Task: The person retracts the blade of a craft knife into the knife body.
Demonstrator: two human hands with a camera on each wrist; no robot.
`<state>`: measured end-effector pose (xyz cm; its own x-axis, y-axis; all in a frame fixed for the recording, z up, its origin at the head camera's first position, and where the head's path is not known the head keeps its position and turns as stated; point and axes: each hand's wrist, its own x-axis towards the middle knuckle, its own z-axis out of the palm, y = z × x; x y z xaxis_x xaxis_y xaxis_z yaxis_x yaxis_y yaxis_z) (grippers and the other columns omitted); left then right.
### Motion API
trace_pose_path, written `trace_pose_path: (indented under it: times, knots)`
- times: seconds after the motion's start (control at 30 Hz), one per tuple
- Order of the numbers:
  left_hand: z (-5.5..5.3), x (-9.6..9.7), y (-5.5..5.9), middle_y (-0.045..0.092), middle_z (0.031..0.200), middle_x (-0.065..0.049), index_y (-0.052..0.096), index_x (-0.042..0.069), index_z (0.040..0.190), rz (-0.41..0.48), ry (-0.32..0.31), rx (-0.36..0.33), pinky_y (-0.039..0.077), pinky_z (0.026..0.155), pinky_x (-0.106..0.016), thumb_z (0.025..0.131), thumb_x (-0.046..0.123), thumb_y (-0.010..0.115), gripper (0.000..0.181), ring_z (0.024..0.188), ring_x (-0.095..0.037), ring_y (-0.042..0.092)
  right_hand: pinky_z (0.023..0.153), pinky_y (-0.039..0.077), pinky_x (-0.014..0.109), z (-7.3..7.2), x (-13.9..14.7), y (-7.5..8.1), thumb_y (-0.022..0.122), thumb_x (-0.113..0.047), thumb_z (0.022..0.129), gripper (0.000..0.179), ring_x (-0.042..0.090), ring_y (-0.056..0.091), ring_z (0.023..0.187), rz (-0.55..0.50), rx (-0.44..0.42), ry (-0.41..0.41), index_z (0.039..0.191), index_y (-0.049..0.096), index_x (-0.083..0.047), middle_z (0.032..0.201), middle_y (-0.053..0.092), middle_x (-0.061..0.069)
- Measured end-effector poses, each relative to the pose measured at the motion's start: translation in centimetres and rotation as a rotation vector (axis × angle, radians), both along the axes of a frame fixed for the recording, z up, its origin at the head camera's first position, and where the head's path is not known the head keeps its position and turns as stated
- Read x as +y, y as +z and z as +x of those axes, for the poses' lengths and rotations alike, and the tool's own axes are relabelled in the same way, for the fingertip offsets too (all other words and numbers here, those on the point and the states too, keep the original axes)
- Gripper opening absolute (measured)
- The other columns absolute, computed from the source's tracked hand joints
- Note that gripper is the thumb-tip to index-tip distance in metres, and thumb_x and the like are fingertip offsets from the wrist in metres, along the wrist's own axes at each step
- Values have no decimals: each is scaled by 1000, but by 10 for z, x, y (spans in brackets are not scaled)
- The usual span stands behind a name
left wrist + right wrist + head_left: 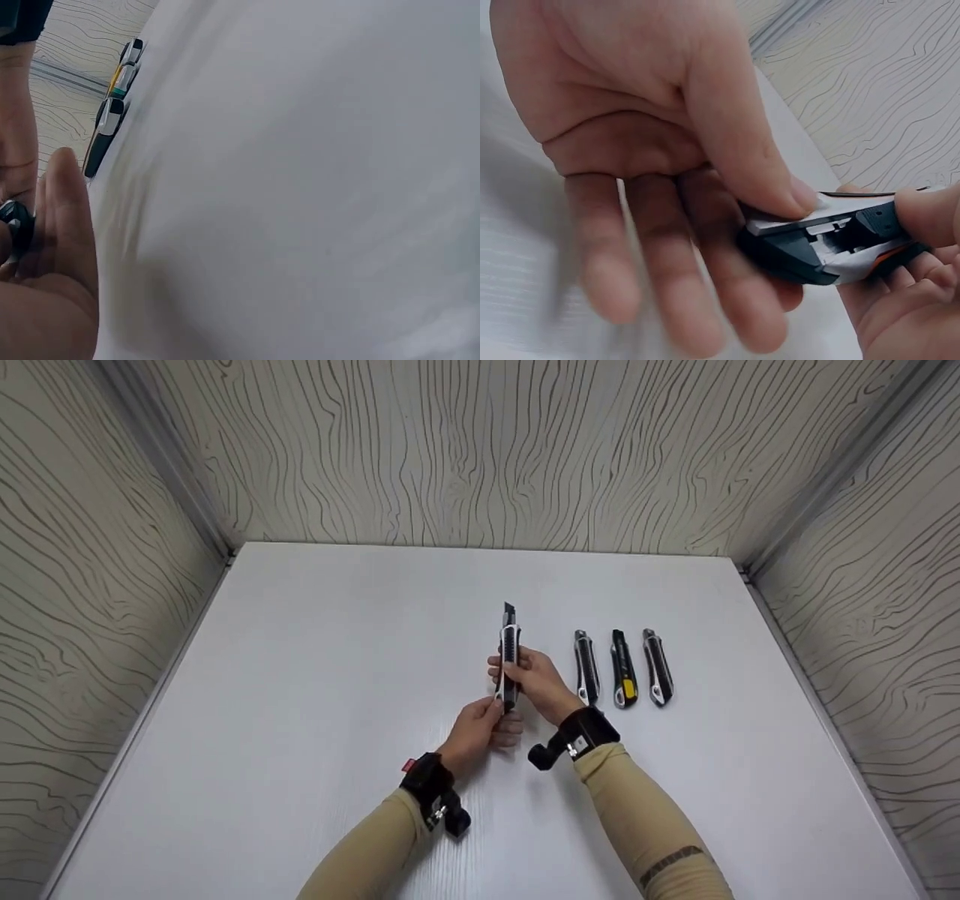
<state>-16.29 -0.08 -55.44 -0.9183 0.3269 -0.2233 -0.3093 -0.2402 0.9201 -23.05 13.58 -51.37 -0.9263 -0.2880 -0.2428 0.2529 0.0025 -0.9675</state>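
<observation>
A utility knife (509, 639) with a black and silver body is held above the white table, its dark blade (509, 608) sticking out of the far end. My right hand (543, 681) grips the middle of the body, thumb on top. At the near end, my left hand (474, 725) pinches the dark end cap (780, 255) between thumb and index finger, the other fingers extended. An open slot (840, 241) shows in the body in the right wrist view. Only a small part of the held knife appears in the left wrist view.
To the right, three more utility knives lie side by side: a silver and black one (588, 669), a black one with a yellow part (625, 672) and another silver and black one (658, 667). Wood-grain patterned panels (465, 450) enclose the white table (315, 660).
</observation>
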Motion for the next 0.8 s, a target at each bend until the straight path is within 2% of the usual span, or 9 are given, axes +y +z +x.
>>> trace_pose_path:
  times: [0.17,0.37,0.8]
  knots:
    - [1,0,0,63,93,-7,48,-17,121,-8,10,40,59,72,-27,106,13,36,36,79,-12,63,100,51,31,1,1,-1,47,-6,101,44,16,66,105,-6,-40,-14,142,37,8,136,54,27]
    - [0,-1,0,67,98,-12,47,-16,123,-12,17,68,60,75,-29,107,13,35,36,82,-12,66,95,53,30,4,-1,-2,50,-12,101,38,16,67,104,3,-52,-58,135,48,5,128,62,22]
    - [-3,2,-1,69,88,-7,54,-12,110,-75,44,43,60,71,-30,106,16,39,32,73,-11,66,87,55,26,6,-5,-5,48,-9,101,36,12,68,94,4,-33,-101,132,48,11,123,63,26]
